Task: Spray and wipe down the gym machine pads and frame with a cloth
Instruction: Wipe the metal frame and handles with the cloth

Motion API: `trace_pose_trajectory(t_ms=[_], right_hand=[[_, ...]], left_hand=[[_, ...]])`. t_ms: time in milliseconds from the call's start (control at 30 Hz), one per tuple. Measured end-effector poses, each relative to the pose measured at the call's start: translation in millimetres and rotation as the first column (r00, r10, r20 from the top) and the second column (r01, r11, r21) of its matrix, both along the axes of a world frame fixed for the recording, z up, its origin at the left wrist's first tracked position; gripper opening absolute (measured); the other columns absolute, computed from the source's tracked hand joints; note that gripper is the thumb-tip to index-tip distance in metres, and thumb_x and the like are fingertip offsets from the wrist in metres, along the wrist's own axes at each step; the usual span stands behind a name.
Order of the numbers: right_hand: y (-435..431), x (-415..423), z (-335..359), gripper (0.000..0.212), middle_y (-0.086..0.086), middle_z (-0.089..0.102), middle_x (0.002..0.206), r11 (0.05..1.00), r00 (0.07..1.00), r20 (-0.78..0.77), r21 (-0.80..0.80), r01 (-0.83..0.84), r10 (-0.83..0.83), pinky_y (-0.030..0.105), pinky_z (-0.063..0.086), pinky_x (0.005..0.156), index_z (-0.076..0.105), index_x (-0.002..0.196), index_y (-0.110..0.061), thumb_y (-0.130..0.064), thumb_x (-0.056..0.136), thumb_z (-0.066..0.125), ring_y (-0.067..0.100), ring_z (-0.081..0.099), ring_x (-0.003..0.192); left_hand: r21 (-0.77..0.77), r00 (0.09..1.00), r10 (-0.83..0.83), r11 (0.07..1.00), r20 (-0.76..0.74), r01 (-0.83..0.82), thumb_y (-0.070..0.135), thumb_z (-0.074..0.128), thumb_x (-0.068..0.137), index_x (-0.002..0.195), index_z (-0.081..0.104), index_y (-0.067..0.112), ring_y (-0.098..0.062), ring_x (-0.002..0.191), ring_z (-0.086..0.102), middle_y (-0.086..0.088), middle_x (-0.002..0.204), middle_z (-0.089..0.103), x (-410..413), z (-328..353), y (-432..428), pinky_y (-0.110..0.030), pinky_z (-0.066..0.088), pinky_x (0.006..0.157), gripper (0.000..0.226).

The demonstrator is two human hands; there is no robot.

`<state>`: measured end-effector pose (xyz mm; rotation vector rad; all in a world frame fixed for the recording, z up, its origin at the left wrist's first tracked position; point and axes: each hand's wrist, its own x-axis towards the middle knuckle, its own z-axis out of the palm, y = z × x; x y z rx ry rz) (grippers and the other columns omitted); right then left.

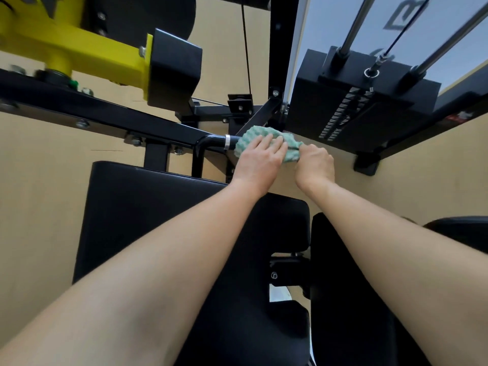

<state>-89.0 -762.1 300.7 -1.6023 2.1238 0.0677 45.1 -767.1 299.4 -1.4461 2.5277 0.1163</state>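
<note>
My left hand [260, 159] lies over the mint-green waffle-textured cloth [252, 137], fingers straight and held close together, pressing it down onto the end of the glossy black tubular handle [211, 141] with the silver ring around it. The cloth is bunched over that handle end, just past the ring, and covers the tip so I cannot see it. My right hand [314, 163] sits just beside the left, fingers curled into a fist that grips the right-hand end of the cloth; whether it also closes on the bar beneath I cannot tell. Both my forearms are bare and reach forward over the large black padded seat cushion [158, 220], which lies below and to the left of the handle. A second black upholstered pad [343, 286] stands to the right of it, under my right forearm. The handle joins the black steel frame beam [105, 109] that runs off to the left, studded with bolts. Above that beam is a yellow painted lever arm [79, 46] ending in a black block. To the right of my hands stands the black weight stack [351, 101], with two shiny metal guide rods [353, 25] rising from its top. The tan floor [39, 180] shows around the machine.
</note>
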Motion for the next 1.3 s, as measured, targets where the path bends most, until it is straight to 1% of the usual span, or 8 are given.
trace_pose_trajectory(t_ms=[133, 267, 400, 533, 700, 1000, 1133, 1300], right_hand=[[39, 7, 28, 0.031, 0.006, 0.069, 0.107, 0.985, 0.955, 0.245, 0.075, 0.153, -0.167, 0.033, 0.047, 0.083, 0.073, 0.112, -0.022, -0.006, 0.099, 0.049, 0.027, 0.063, 0.101], [97, 19, 57, 0.039, 0.005, 0.072, 0.12, 0.924, 0.804, 0.457, 0.167, 0.343, -0.381, 0.035, 0.051, 0.098, 0.075, 0.118, -0.023, -0.003, 0.095, 0.051, 0.028, 0.064, 0.113], [152, 27, 97, 0.028, -0.003, 0.074, 0.1, 0.855, 0.586, 0.639, 0.253, 0.452, -0.498, 0.021, 0.05, 0.072, 0.077, 0.102, -0.022, -0.001, 0.092, 0.06, 0.016, 0.068, 0.093], [198, 30, 145, 0.014, -0.001, 0.074, 0.088, 0.854, 0.446, 0.753, 0.297, 0.427, -0.484, 0.026, 0.055, 0.072, 0.074, 0.087, -0.02, -0.007, 0.089, 0.071, 0.016, 0.07, 0.088], [250, 27, 196, 0.01, 0.009, 0.067, 0.082, 0.876, 0.373, 0.796, 0.394, 0.279, -0.477, 0.056, 0.058, 0.077, 0.07, 0.084, -0.012, -0.02, 0.091, 0.071, 0.027, 0.065, 0.083], [333, 33, 286, 0.04, 0.012, 0.075, 0.119, 0.804, 0.2, 0.801, 0.588, -0.084, -0.565, 0.045, 0.059, 0.092, 0.065, 0.126, -0.013, -0.044, 0.103, 0.055, 0.029, 0.071, 0.114], [376, 49, 320, 0.035, 0.016, 0.07, 0.127, 0.826, 0.212, 0.867, 0.496, -0.269, -0.451, 0.059, 0.053, 0.102, 0.061, 0.134, -0.018, -0.024, 0.1, 0.065, 0.035, 0.068, 0.118], [418, 81, 350, 0.02, 0.024, 0.072, 0.119, 0.901, 0.288, 0.889, 0.408, -0.148, -0.355, 0.051, 0.06, 0.092, 0.072, 0.118, -0.008, -0.016, 0.101, 0.063, 0.039, 0.071, 0.111]], left_hand=[[0.145, 0.995, 0.093, 0.985, -0.024, -0.089, 0.016, 0.059, 0.098, 0.128, 0.063, 0.018, -0.026, 0.129, 0.058, -0.005, 0.131, 0.068, 0, 23, 44, -0.037, 0.035, 0.114, 0.031], [0.272, 0.922, 0.38, 0.897, -0.068, -0.35, 0.023, 0.055, 0.099, 0.122, 0.064, 0.023, -0.03, 0.106, 0.065, -0.005, 0.111, 0.072, 10, 55, 102, -0.039, 0.046, 0.091, 0.024], [0.453, 0.639, 0.723, 0.678, -0.263, -0.579, 0.027, 0.05, 0.102, 0.123, 0.067, 0.032, -0.022, 0.098, 0.065, 0.003, 0.104, 0.074, 22, 98, 162, -0.037, 0.049, 0.087, 0.027], [0.657, 0.281, 0.89, 0.456, -0.36, -0.601, 0.023, 0.059, 0.096, 0.105, 0.071, 0.037, -0.011, 0.089, 0.069, 0.013, 0.093, 0.074, 40, 143, 226, -0.038, 0.058, 0.083, 0.021], [0.753, 0.008, 0.899, 0.371, -0.438, -0.544, 0.02, 0.068, 0.097, 0.096, 0.07, 0.03, -0.013, 0.088, 0.069, 0.009, 0.09, 0.074, 53, 202, 295, -0.032, 0.058, 0.08, 0.01], [0.845, -0.372, 0.82, 0.23, -0.435, -0.482, 0.024, 0.066, 0.1, 0.087, 0.068, 0.005, -0.016, 0.072, 0.066, -0.001, 0.075, 0.071, 66, 286, 404, -0.038, 0.055, 0.069, 0.023], [0.858, -0.402, 0.799, 0.256, -0.447, -0.445, 0.022, 0.063, 0.102, 0.094, 0.071, 0.007, -0.01, 0.077, 0.068, -0.001, 0.083, 0.075, 71, 312, 439, -0.03, 0.057, 0.071, 0.019], [0.836, -0.504, 0.693, 0.278, -0.515, -0.473, 0.016, 0.064, 0.102, 0.095, 0.072, 0.01, -0.013, 0.082, 0.068, -0.008, 0.088, 0.075, 82, 330, 479, -0.028, 0.057, 0.073, 0.012]])
